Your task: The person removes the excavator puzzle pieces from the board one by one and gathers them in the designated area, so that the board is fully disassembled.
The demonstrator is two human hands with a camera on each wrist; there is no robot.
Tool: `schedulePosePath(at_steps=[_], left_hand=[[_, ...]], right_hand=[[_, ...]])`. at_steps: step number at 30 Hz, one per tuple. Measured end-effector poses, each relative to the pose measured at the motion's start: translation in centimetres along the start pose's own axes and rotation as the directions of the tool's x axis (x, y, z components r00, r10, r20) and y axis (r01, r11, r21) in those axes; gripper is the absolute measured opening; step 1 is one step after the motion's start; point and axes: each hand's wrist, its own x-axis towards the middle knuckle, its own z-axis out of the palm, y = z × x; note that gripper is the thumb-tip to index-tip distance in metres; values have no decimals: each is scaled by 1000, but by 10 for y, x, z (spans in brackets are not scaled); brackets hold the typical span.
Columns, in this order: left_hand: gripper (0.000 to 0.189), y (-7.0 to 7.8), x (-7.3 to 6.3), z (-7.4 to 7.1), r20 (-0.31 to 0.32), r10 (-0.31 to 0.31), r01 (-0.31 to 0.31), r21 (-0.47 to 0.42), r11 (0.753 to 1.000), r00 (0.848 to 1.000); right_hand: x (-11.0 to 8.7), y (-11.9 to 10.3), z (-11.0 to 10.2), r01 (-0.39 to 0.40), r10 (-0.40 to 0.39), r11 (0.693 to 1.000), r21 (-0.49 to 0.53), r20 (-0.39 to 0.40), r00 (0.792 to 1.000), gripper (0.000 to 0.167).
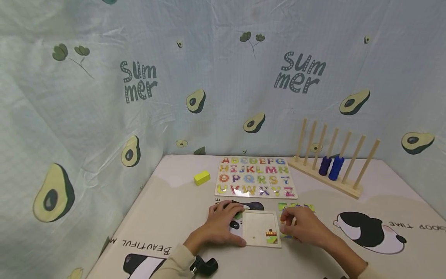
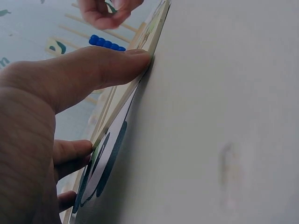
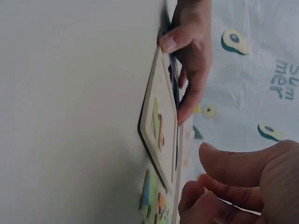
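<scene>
A small square wooden puzzle tray (image 1: 259, 223) lies on the table, with one picture piece (image 1: 271, 236) in its near right corner. My left hand (image 1: 223, 223) grips the tray's left side, thumb at the near corner and fingers at the far one. The left wrist view shows that thumb (image 2: 121, 65) against the tray's edge. Loose green and blue puzzle pieces (image 3: 150, 192) lie to the right of the tray, partly covered by my right hand (image 1: 303, 224) in the head view. Its fingers are loosely bent, a gap showing between thumb (image 3: 233, 163) and fingertips, nothing visible there.
Behind the tray lies an alphabet board (image 1: 256, 178) with colourful letters, and a yellow block (image 1: 202, 178) sits left of it. At the back right stands a wooden peg rack (image 1: 324, 176) with blue beads on two pegs. A printed curtain (image 1: 223, 77) closes off the back.
</scene>
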Motion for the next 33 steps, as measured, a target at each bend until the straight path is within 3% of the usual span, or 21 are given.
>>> schedulePosePath(at_steps=[6, 12, 19, 27, 33], left_hand=[[94, 0, 1, 0, 2, 6, -6, 1, 1000, 1000], [94, -2, 1, 1, 1, 0, 0, 4, 1000, 1000], [94, -3, 1, 2, -2, 1, -1, 15, 1000, 1000], [95, -2, 2, 1, 4, -1, 1, 25, 1000, 1000], [94, -3, 2, 1, 1, 7, -7, 13, 1000, 1000]], right_hand=[[7, -11, 13, 3, 4, 994, -107, 72, 997, 35], [10, -15, 28, 18, -1, 988, -156, 111, 994, 38], [10, -22, 41, -102, 118, 968, -230, 58, 991, 37], [12, -22, 42, -155, 165, 969, -190, 37, 986, 42], [11, -18, 39, -95, 102, 989, -110, 58, 993, 34]])
